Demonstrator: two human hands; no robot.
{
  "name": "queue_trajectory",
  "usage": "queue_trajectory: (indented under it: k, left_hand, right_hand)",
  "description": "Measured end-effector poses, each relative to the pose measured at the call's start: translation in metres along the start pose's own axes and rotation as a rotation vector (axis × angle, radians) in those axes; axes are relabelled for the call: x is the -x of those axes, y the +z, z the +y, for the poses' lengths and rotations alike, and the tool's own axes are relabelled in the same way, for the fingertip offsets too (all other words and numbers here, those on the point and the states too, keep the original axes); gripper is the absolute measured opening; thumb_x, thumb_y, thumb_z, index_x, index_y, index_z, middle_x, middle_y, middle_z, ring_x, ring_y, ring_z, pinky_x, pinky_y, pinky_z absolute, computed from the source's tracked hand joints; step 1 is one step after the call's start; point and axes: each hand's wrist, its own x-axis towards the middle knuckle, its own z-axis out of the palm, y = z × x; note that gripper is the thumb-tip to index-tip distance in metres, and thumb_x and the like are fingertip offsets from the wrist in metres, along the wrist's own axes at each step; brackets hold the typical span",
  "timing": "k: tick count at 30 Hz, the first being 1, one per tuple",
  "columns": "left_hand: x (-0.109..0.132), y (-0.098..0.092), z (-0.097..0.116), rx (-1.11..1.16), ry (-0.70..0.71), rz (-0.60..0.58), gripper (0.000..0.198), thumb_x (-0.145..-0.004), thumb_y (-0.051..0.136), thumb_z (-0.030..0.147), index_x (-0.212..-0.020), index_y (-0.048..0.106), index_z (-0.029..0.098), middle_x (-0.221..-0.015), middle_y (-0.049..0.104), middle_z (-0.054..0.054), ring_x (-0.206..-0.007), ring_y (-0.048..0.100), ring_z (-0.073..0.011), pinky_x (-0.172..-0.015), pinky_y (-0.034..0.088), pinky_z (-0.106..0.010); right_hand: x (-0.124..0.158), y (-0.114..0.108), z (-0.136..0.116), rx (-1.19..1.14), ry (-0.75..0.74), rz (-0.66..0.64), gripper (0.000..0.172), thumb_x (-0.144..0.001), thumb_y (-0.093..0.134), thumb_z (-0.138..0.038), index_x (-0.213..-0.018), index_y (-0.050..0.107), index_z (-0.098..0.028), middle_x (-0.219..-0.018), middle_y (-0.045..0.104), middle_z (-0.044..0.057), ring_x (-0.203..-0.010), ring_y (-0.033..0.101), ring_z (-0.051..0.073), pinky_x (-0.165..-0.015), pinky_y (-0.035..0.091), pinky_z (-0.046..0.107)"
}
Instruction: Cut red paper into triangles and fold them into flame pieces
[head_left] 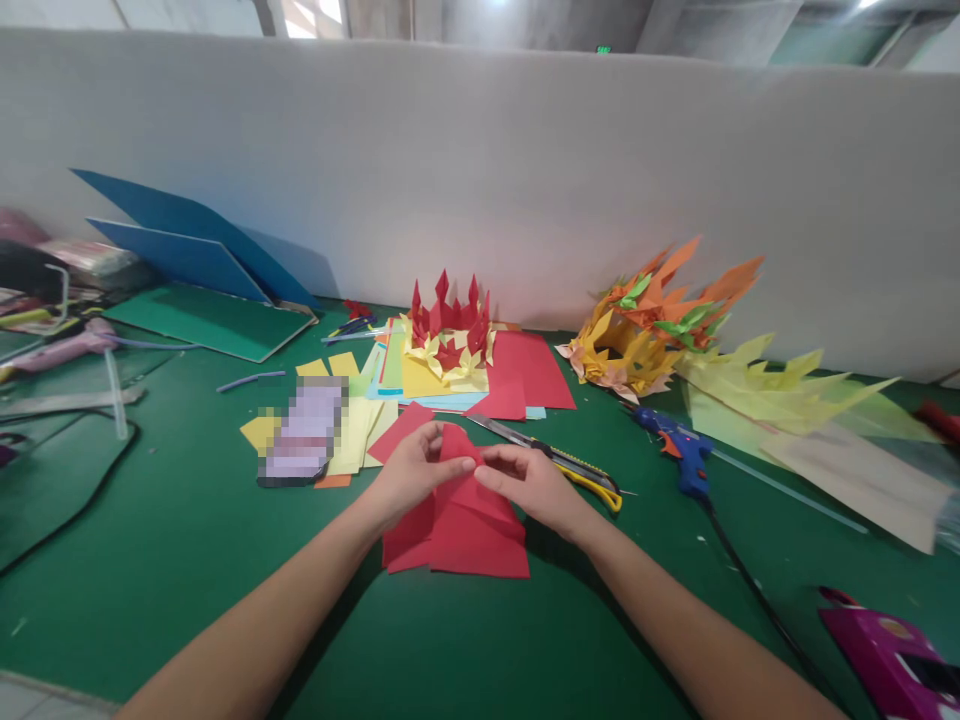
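Both hands meet over a piece of red paper [456, 440] near the middle of the green table. My left hand [424, 465] pinches its left side between thumb and fingers. From the right, my right hand [529, 485] grips the same paper, its thumb close to the left one. Fingers cover part of the paper, so its exact folds are hard to make out. Below the hands lie red paper sheets [480, 545], partly overlapping. A utility knife [577, 465] and yellow-handled scissors [600, 488] rest just beyond my right hand.
A red and yellow paper crown [450, 335] stands on stacked sheets behind the hands. Further right are an orange paper crown [637, 340] and a blue glue gun [682, 455] with its cord. At left lie a phone [306, 430], blue boards [180, 250] and a pink glue gun [67, 350].
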Motion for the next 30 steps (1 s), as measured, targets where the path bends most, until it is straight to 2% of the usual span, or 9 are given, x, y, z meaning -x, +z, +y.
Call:
queue_trajectory:
  k: [2,4,7,10,12,16,23,27,30]
  left_hand:
    - [-0.0004,-0.0012,-0.0007,0.061,-0.027,-0.016,0.032,-0.064,0.074,0.028,-0.087,0.053,0.019,-0.077,0.065,0.001,-0.072,0.063,-0.0168,-0.065,0.048,-0.030]
    - [-0.0013,-0.0026,-0.0020,0.073,-0.043,-0.012,0.036,-0.063,0.075,0.028,-0.089,0.053,0.019,-0.077,0.065,0.000,-0.071,0.063,-0.0170,-0.064,0.049,-0.031]
    - [-0.0033,-0.0044,-0.0038,0.008,-0.018,0.026,0.036,-0.061,0.075,0.028,-0.089,0.053,0.018,-0.078,0.064,-0.001,-0.072,0.062,-0.0153,-0.065,0.048,-0.029]
    - [-0.0044,-0.0061,-0.0040,-0.084,-0.025,0.044,0.035,-0.063,0.073,0.031,-0.088,0.054,0.017,-0.071,0.060,0.002,-0.062,0.057,-0.0116,-0.055,0.044,-0.024]
    - [-0.0041,-0.0070,-0.0030,-0.118,-0.041,0.041,0.035,-0.064,0.072,0.033,-0.089,0.054,0.017,-0.067,0.057,0.003,-0.056,0.053,-0.0096,-0.049,0.040,-0.022]
    - [-0.0029,-0.0081,-0.0016,-0.136,-0.036,0.017,0.034,-0.063,0.072,0.030,-0.090,0.055,0.017,-0.068,0.057,0.003,-0.056,0.053,-0.0093,-0.049,0.040,-0.022]
    - [-0.0031,-0.0063,-0.0021,-0.096,-0.048,-0.023,0.042,-0.057,0.076,0.027,-0.091,0.054,0.017,-0.065,0.057,0.005,-0.057,0.054,-0.0096,-0.052,0.043,-0.023]
    - [-0.0028,-0.0063,-0.0016,-0.085,-0.036,-0.062,0.041,-0.058,0.074,0.028,-0.092,0.054,0.018,-0.075,0.060,0.001,-0.068,0.057,-0.0125,-0.056,0.044,-0.024]
    - [-0.0029,-0.0085,-0.0036,-0.125,-0.057,-0.085,0.040,-0.061,0.073,0.028,-0.095,0.055,0.017,-0.076,0.058,0.001,-0.068,0.056,-0.0119,-0.058,0.043,-0.024]
  right_hand:
    - [-0.0012,0.0011,-0.0024,0.057,0.034,-0.021,0.027,-0.069,0.066,-0.041,-0.058,0.056,-0.018,-0.052,0.051,-0.005,-0.052,0.047,0.011,-0.053,0.037,0.025]
    - [-0.0009,0.0031,-0.0028,0.031,0.073,-0.023,0.035,-0.066,0.069,-0.042,-0.048,0.050,-0.018,-0.045,0.045,-0.007,-0.047,0.042,0.009,-0.049,0.033,0.024]
    - [0.0000,0.0055,-0.0006,-0.185,0.140,-0.037,0.029,-0.062,0.072,-0.045,-0.063,0.063,-0.017,-0.056,0.060,-0.004,-0.054,0.054,0.012,-0.056,0.041,0.026]
    - [-0.0001,0.0064,0.0023,-0.338,0.187,-0.011,0.037,-0.058,0.076,-0.044,-0.082,0.068,-0.017,-0.071,0.069,0.000,-0.067,0.063,0.017,-0.068,0.047,0.030]
    - [-0.0005,0.0067,0.0036,-0.350,0.197,0.020,0.038,-0.056,0.077,-0.044,-0.082,0.068,-0.017,-0.074,0.070,0.001,-0.070,0.065,0.019,-0.070,0.048,0.032]
    - [-0.0010,0.0071,0.0038,-0.283,0.197,0.057,0.036,-0.054,0.078,-0.045,-0.075,0.066,-0.018,-0.072,0.070,0.000,-0.067,0.065,0.019,-0.066,0.049,0.031]
    - [-0.0002,0.0034,0.0011,-0.256,0.181,-0.042,0.038,-0.063,0.073,-0.046,-0.088,0.069,-0.018,-0.085,0.072,0.002,-0.075,0.065,0.019,-0.070,0.048,0.031]
    - [-0.0001,0.0034,0.0015,-0.269,0.203,-0.031,0.038,-0.058,0.076,-0.047,-0.080,0.070,-0.016,-0.079,0.072,0.002,-0.072,0.065,0.019,-0.067,0.048,0.031]
    - [-0.0004,0.0042,0.0026,-0.320,0.214,-0.008,0.039,-0.056,0.077,-0.045,-0.081,0.069,-0.017,-0.078,0.072,0.002,-0.071,0.065,0.019,-0.068,0.048,0.031]
